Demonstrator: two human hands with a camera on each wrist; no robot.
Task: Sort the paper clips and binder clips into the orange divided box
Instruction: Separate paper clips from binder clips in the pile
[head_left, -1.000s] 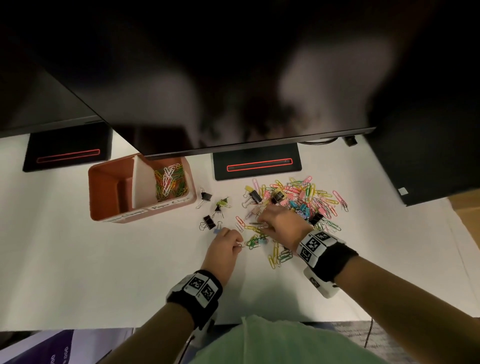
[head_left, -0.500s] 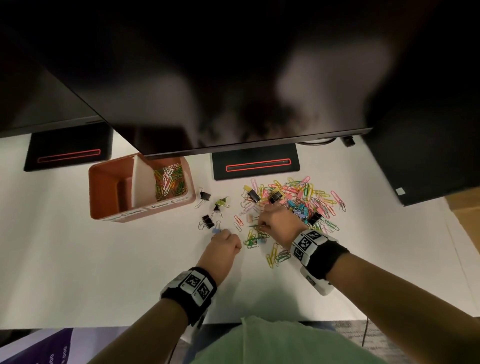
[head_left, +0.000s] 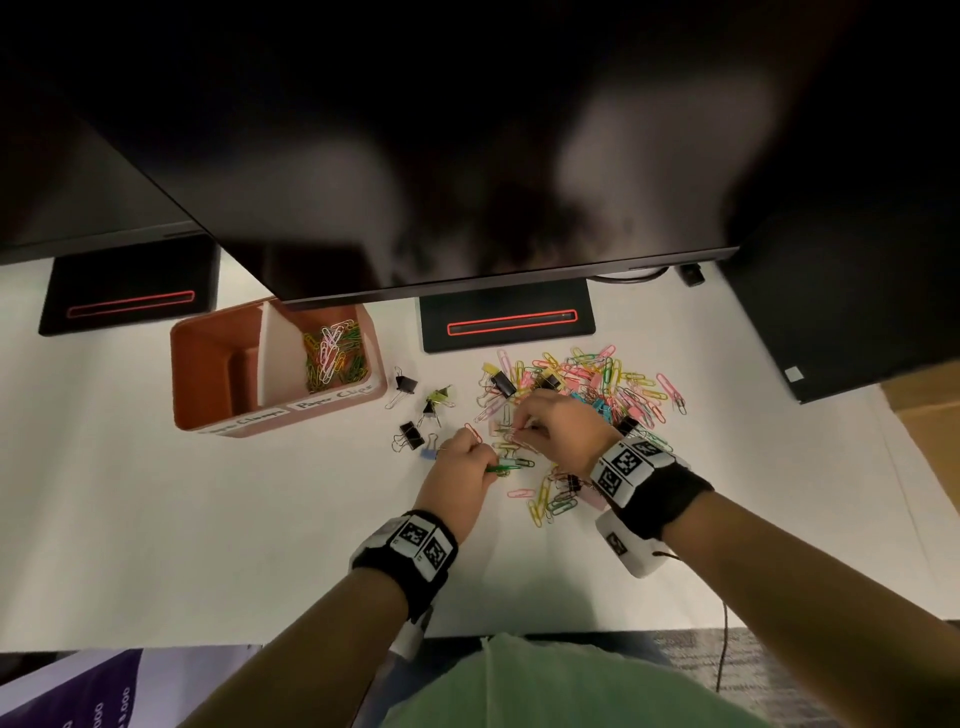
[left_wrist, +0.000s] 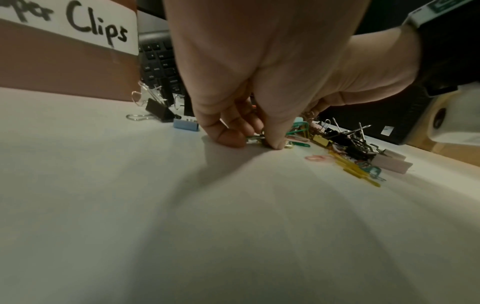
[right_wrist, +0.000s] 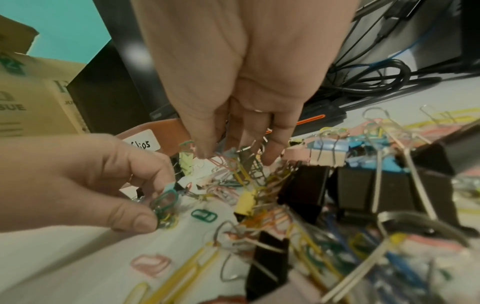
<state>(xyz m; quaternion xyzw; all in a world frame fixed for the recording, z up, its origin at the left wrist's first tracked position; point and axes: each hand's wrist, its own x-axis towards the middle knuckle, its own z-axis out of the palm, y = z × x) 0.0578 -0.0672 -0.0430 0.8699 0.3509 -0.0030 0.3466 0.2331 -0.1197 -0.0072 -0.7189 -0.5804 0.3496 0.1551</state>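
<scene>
The orange divided box (head_left: 208, 364) stands at the left, with coloured paper clips (head_left: 335, 356) in its right compartment. A mixed pile of paper clips and binder clips (head_left: 597, 384) lies at centre right. My left hand (head_left: 488, 465) pinches a few green paper clips (right_wrist: 165, 202) at the pile's near left edge, low over the table. My right hand (head_left: 519, 423) reaches down into the pile, its fingertips (right_wrist: 205, 153) closed around some thin paper clips (right_wrist: 241, 156). Black binder clips (head_left: 406, 385) and a blue binder clip (head_left: 427, 453) lie apart between box and pile.
A large dark monitor overhangs the back of the white table (head_left: 156, 519). Two black stands with red lines (head_left: 506, 322) (head_left: 130, 299) sit behind the box and pile. A dark case (head_left: 857, 312) stands at the right. The table's near edge runs by my body.
My left hand went left towards the blue binder clip, then came back right to the pile's edge, where it now pinches green paper clips. My right hand stayed in the pile.
</scene>
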